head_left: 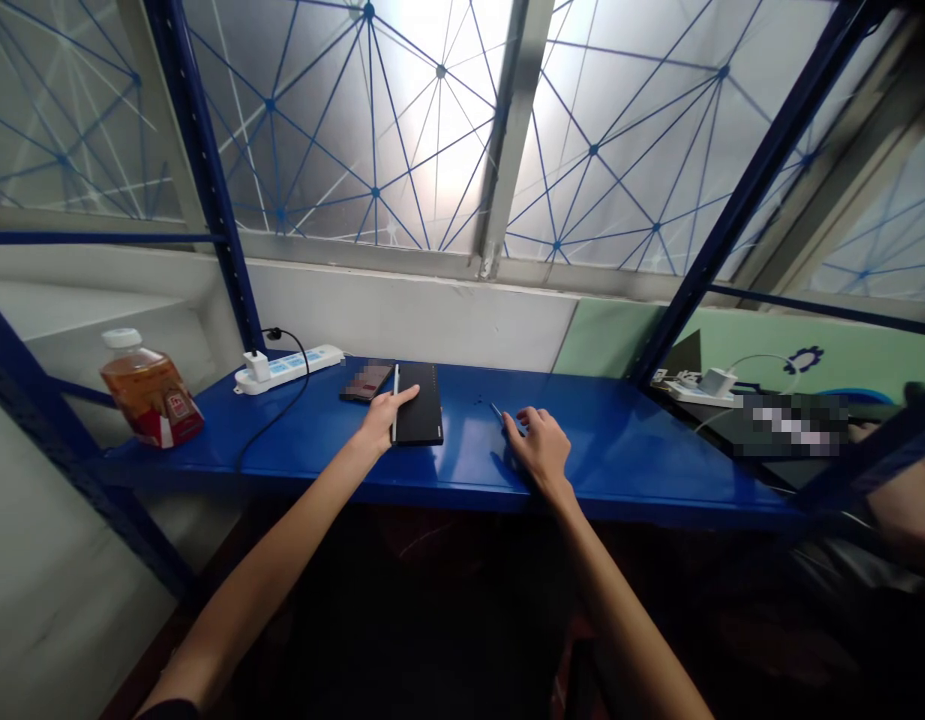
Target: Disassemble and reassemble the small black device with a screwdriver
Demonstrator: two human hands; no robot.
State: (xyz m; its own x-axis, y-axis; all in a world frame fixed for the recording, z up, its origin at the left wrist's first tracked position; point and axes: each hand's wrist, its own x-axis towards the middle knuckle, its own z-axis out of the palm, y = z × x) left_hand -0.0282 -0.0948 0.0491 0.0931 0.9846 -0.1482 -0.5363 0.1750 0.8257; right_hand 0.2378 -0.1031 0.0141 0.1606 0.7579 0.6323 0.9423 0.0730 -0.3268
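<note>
My left hand (385, 420) rests at the left edge of a flat black rectangular device (421, 405) that looks like a slim keyboard or case. The thumb lies across its top and the other fingers are mostly hidden at its side. A thin white strip (396, 385) runs along that edge. To the right, my right hand (541, 440) hovers low over the blue tabletop (604, 440) with curled fingers. A thin, small stick-like tool (496, 411) pokes out at its thumb tip. Tiny dark bits (478, 400), perhaps screws, lie just beyond it.
A phone (367, 380) lies left of the black device. Behind it is a white power strip (293, 368) with a black cable. A drink bottle (153, 390) stands at the left end. Blue rack posts (207, 180) frame the table; another person's hand (912, 510) shows at right.
</note>
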